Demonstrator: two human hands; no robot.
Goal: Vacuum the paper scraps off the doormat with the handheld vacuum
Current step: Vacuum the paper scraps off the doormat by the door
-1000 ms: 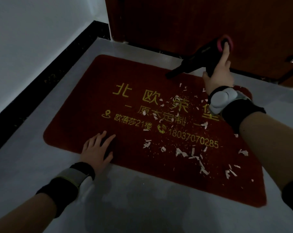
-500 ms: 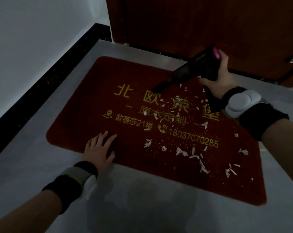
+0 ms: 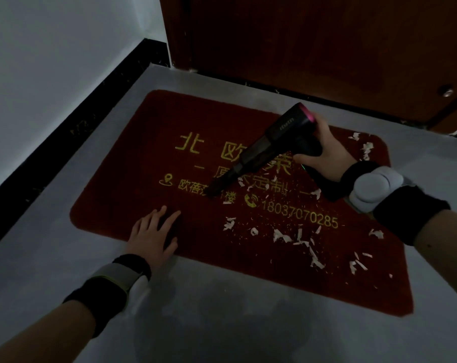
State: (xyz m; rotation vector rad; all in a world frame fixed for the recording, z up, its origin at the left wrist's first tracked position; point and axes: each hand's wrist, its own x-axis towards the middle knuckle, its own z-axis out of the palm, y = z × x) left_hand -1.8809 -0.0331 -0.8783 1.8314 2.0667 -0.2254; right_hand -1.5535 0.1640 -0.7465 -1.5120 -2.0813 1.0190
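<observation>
We see the right hand gripping the black handheld vacuum, its fingers curled round the handle below the body; the vacuum slants down to the left, its narrow nozzle at the doormat's yellow lettering, though we cannot tell whether the tip touches the pile; a pink ring glows at the vacuum's rear end. The red doormat lies on the grey floor before a dark wooden door; white paper scraps are strewn over its right half, thickest under the phone number and at the far right corner. The left hand lies flat on the mat's near edge, fingers straight and spread, holding nothing; both wrists wear dark bands.
</observation>
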